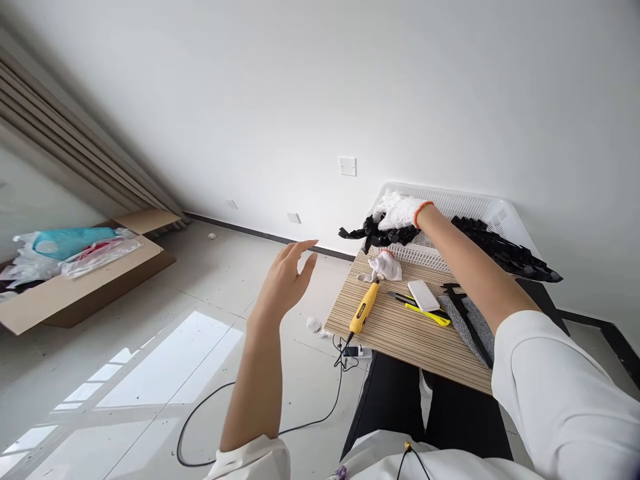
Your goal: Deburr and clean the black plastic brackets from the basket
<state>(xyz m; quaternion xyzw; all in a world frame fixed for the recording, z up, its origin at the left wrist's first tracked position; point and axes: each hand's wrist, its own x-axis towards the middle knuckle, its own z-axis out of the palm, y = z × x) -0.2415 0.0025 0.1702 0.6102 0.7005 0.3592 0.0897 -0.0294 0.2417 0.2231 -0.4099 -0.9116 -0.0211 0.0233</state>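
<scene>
My right hand wears a white knitted glove with an orange cuff. It is at the left end of a white plastic basket, its fingers bent around some black plastic pieces. Part of those pieces stick out past the basket's left side. More black pieces lie in a heap at the basket's right, partly behind my forearm. Bare and raised over the floor, my left hand is open, thumb apart from the fingers, touching nothing. Beside it on the wooden table lie a white glove and a yellow corded hand tool.
A yellow utility knife, a white rectangular object, black calipers and a grey cloth share the table. A black cord loops over the floor near a power strip. At left stands an open cardboard box with bagged things.
</scene>
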